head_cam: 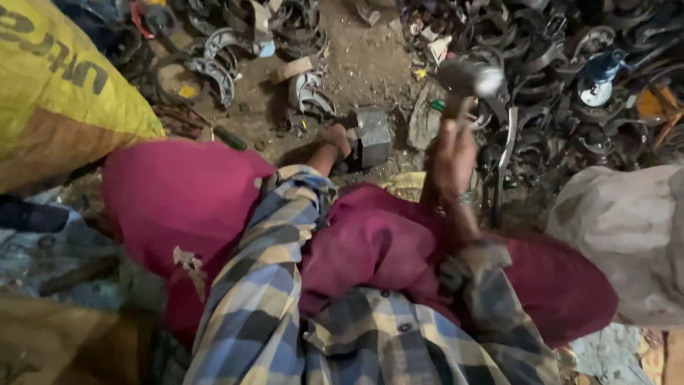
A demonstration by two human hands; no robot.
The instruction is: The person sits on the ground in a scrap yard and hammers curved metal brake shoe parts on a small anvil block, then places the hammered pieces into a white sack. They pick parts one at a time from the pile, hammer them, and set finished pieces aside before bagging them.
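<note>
One yellow sack (60,85) is lying at the far left, beside a heap of curved metal parts (214,64) on the dirt floor (363,57). Two knees in magenta cloth (178,192) are framing the middle. The left hand (335,139) is resting against one grey metal block (372,135) on the floor; its fingers are too hidden to tell whether they are gripping. The right hand (452,150) is raised, fingers wrapped around the handle of one hammer (470,77), blurred, probably mid-swing. One pale sack (627,235) is sitting at the right.
</note>
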